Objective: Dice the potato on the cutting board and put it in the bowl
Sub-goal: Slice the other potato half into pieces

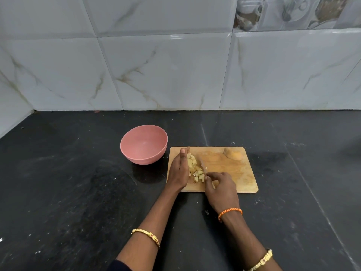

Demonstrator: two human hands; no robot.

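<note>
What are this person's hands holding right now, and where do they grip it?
The right hand grips a knife by its handle. The left hand holds nothing; its straight fingers rest against the diced potato.

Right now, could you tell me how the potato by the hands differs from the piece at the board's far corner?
The diced potato is a heap of small pale cubes; the potato half is one uncut, rounded piece. The diced potato sits between the left hand and the knife; the potato half lies untouched. Both rest on the cutting board.
</note>
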